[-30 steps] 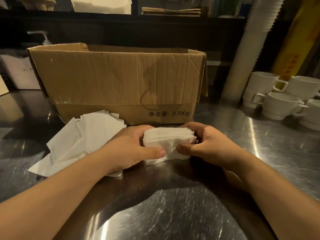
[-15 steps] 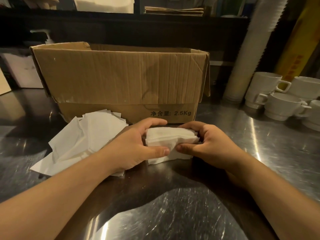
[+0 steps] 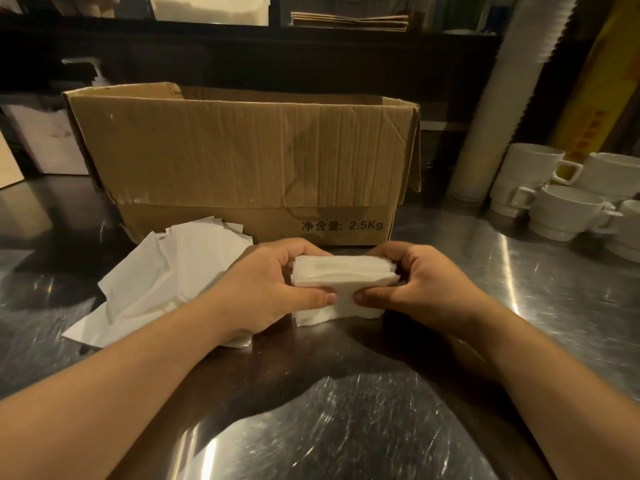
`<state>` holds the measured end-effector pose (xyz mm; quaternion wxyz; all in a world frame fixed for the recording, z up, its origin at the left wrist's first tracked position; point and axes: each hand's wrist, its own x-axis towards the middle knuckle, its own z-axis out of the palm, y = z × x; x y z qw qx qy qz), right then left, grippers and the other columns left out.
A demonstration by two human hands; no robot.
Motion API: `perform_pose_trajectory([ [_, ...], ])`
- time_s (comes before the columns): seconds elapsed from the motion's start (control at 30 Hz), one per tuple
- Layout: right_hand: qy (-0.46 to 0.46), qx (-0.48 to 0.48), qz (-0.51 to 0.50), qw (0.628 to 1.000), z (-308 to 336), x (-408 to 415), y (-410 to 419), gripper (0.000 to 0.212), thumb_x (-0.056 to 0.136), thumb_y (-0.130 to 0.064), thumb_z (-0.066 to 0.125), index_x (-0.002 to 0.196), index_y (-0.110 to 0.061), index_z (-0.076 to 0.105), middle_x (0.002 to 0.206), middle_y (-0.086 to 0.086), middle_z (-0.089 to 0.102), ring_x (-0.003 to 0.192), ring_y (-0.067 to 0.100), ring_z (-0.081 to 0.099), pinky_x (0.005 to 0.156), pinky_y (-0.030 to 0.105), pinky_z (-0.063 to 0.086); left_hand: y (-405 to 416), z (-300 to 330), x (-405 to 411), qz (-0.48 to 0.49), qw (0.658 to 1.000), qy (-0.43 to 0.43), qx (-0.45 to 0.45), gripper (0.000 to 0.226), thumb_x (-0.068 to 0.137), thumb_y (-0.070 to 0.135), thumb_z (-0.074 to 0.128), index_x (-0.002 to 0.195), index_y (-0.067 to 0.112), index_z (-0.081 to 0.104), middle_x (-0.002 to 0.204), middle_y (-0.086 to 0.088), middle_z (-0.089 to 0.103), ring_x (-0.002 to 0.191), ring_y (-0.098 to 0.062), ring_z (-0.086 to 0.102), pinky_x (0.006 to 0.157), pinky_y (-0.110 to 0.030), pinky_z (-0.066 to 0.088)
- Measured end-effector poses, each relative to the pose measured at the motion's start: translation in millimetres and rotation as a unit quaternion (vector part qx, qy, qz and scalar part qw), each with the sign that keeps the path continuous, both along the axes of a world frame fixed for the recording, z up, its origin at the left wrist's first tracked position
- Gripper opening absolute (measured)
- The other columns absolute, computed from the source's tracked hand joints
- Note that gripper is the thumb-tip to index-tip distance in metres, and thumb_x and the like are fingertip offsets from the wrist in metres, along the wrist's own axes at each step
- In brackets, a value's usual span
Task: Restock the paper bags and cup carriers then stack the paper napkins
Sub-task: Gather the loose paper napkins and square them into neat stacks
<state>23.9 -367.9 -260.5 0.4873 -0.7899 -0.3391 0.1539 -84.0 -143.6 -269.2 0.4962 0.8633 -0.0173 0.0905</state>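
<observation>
Napkins, a white wad (image 3: 343, 277) of them, sit pressed between two bare hands on a scratched steel counter (image 3: 519, 289); the left hand (image 3: 263, 289) curls around the wad's left end, thumb along the near face and fingers tucked behind; the right hand (image 3: 419, 285) mirrors it on the other end, so both hands grip the same bundle; its lower edge appears to rest on the counter, while the upper sheets sit a little uneven.

Judging by this, the napkin-stacking step is under way, with the bundle being squared up; the next move probably calls for tapping the edges level and setting the wad down neatly, then gathering more from the loose heap; a light, even squeeze matters, since thin paper sheets slip and fan out easily.

Just beyond and beside the left hand lies one untidy heap of loose napkins (image 3: 166, 275), partly under that wrist; the sheets in it are too overlapped to count; straight beyond both hands stands one open cardboard box (image 3: 242, 161), its contents hidden; well off past the right hand are at least five white cups (image 3: 568, 213), some stacked, and one tall sleeve of paper cups (image 3: 502, 98); far beyond the left hand a pump bottle (image 3: 97, 72) is dimly visible; no cup carriers can be made out.
</observation>
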Motion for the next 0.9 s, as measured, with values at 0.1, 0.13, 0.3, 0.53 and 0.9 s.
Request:
perform_pose_trajectory([
  [0.1, 0.023, -0.03, 0.003, 0.999, 1, 1, -2, 0.044, 0.076, -0.015, 0.087, 0.11, -0.037, 0.07, 0.105, -0.016, 0.076, 0.1, 0.004, 0.071, 0.088, 0.026, 0.058, 0, 0, 0, 0.005, 1.0, 0.007, 0.004, 0.039, 0.077, 0.025, 0.09, 0.108, 0.039, 0.071, 0.098, 0.019, 0.075, 0.092, -0.001, 0.069, 0.077, -0.015, 0.052],
  [0.13, 0.024, -0.031, 0.005, 0.999, 2, 1, -3, 0.043, 0.077, -0.014, 0.087, 0.111, -0.036, 0.07, 0.106, -0.015, 0.076, 0.102, 0.005, 0.071, 0.091, 0.029, 0.058, -1, 1, 0, 0.001, 1.0, 0.015, 0.003, 0.04, 0.077, 0.025, 0.09, 0.109, 0.039, 0.07, 0.099, 0.019, 0.075, 0.092, -0.001, 0.069, 0.078, -0.016, 0.052],
  [0.3, 0.086, 0.094, 0.016, 0.992, 5, -6, -6, 0.049, 0.07, -0.022, 0.083, 0.117, -0.021, 0.069, 0.109, -0.004, 0.076, 0.102, 0.014, 0.073, 0.084, 0.031, 0.062, 1, 4, 0, -0.007, 0.995, 0.039, -0.096, 0.035, 0.073, 0.032, 0.089, 0.104, 0.04, 0.073, 0.104, 0.007, 0.074, 0.103, -0.018, 0.07, 0.087, -0.032, 0.058],
  [0.53, 0.154, 0.189, -0.061, 0.968, 11, -12, 12, 0.061, 0.056, -0.038, 0.084, 0.112, -0.018, 0.07, 0.106, 0.004, 0.076, 0.103, 0.025, 0.073, 0.09, 0.047, 0.06, 2, 5, 3, 0.01, 0.979, 0.115, -0.169, 0.038, 0.067, 0.04, 0.093, 0.099, 0.039, 0.072, 0.095, 0.002, 0.075, 0.094, -0.024, 0.074, 0.081, -0.041, 0.059],
  [0.9, 0.258, 0.236, -0.103, 0.931, 104, -13, 48, 0.067, 0.057, -0.045, 0.082, 0.118, -0.02, 0.068, 0.108, -0.001, 0.077, 0.105, 0.02, 0.073, 0.09, 0.044, 0.06, -7, 86, 9, 0.061, 0.925, 0.092, -0.363, 0.066, 0.062, 0.034, 0.095, 0.117, 0.013, 0.066, 0.105, -0.006, 0.076, 0.103, -0.025, 0.074, 0.085, -0.033, 0.059],
])
